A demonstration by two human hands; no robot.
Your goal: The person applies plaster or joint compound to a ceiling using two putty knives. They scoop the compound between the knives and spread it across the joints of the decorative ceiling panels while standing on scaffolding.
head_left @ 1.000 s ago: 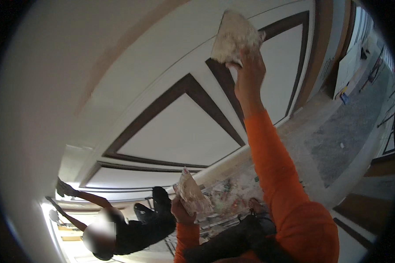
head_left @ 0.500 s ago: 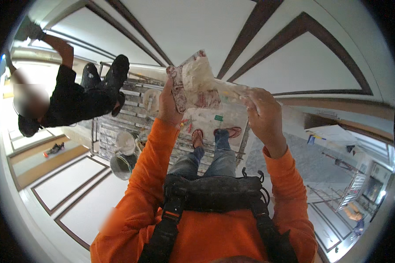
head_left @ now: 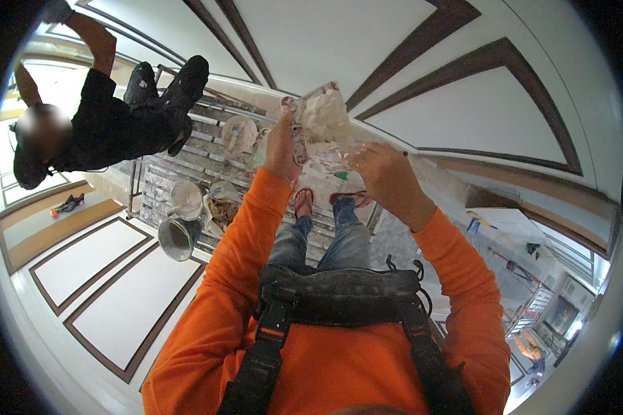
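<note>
Above a slatted platform [head_left: 160, 166], the left hand [head_left: 280, 146] and right hand [head_left: 389, 181] met at a paste-caked board [head_left: 296, 130].

The platform's right edge ran near the sandalled feet [head_left: 303, 202], with grey floor [head_left: 474, 259] spread beyond it; on the left, a pale bucket [head_left: 186, 196] and a grey bucket [head_left: 174, 242] crowded the other side, and a co-worker [head_left: 121, 131] took up the room farther left. The board stood out in front of the chest, between the 2 hands, its upper corner pointing up and slightly right toward the panelled wall [head_left: 353, 41]; its long axis could not be told under the paste [head_left: 327, 116]. The left fingers were clamped on its smeared left edge. The right fingers were curled together around a smeared blade [head_left: 331, 159], mostly hidden, beside the paste.
</note>
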